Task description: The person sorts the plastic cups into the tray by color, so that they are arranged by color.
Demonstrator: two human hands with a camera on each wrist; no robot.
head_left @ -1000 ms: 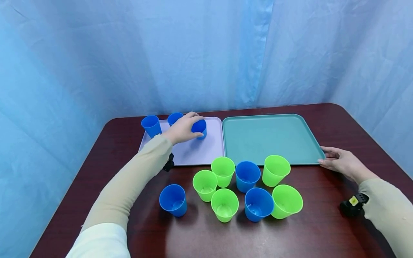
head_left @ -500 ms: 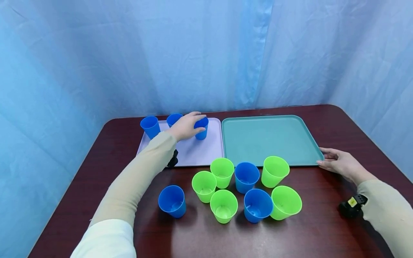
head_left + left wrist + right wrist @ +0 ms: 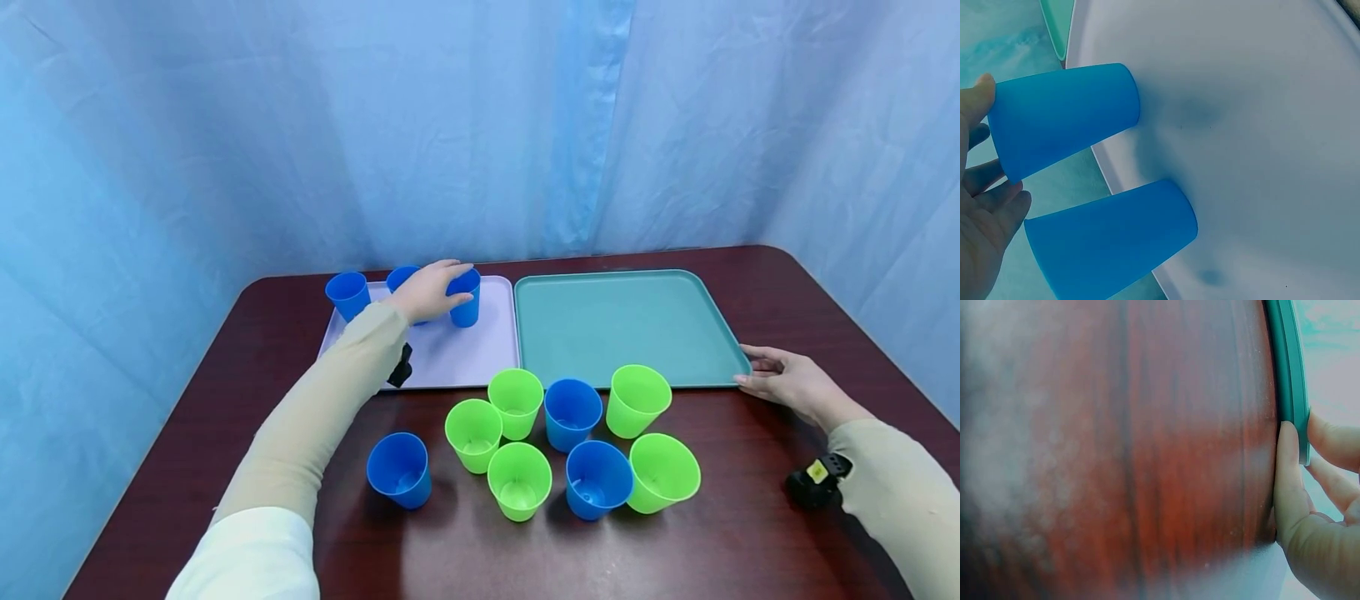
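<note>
On the lavender tray [image 3: 480,354] three blue cups stood; the left hand [image 3: 426,292] kept a curled grip on the nearest blue cup [image 3: 465,298]. Three blue and five green waited on the worktop [image 3: 720,517]. The right hand [image 3: 787,385] rested straight-fingered against the teal tray [image 3: 705,292].

1. Two trays are lying side by side on the tabletop [image 3: 750,533], left tray [image 3: 450,358] touching right tray [image 3: 630,325].
2. Three cups [image 3: 348,295] are standing along the left tray's far edge.
3. Eight cups [image 3: 573,413] are clustering on the tabletop before both trays.

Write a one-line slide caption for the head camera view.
Left hand holds a blue cup on the lilac tray; right hand touches the teal tray.
</note>
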